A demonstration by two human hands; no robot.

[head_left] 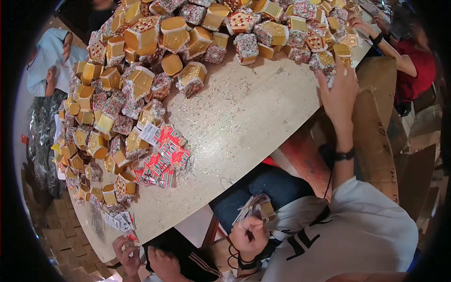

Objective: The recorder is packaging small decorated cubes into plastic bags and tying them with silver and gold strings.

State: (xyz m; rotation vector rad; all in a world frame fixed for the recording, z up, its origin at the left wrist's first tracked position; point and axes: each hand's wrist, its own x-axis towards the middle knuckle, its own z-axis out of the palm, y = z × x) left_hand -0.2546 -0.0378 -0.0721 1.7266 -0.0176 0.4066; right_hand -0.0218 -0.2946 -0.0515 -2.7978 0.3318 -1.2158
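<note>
**A:** What does the head view show from above?

**B:** A pale round table [244, 122], dusted with glitter, and a great heap of small gift boxes [141, 61] banked along its far and left edges. The boxes are gold foil or speckled red, green and white.

**A:** Where are the wearer's hands?

**B:** The right hand [339, 91] stretches out to the far right edge of the table. Its fingers are spread and lie against a speckled box [324, 63] at the end of the heap. They touch it, but I cannot tell whether they have closed around it. A dark band sits on that wrist.

**A:** And the left?

**B:** The left hand [248, 237] is low, close to the body, below the table's near edge. Its fingers are curled tight around a small bundle of wrapped pieces [256, 209], silvery with a gold block showing at the top.

**A:** Anything else on the table?

**B:** Near the left middle lies a cluster of red and green patterned packets [164, 155], just beside the gold boxes. White paper tags [117, 220] lie at the near left edge.

**A:** Other people?

**B:** Yes. A second pair of hands [145, 258] works at the bottom edge, near the tags. A person in red [416, 66] sits at the far right, and one in light blue [47, 61] at the far left. Brown cardboard boxes [376, 122] stand to the right of the table.
</note>
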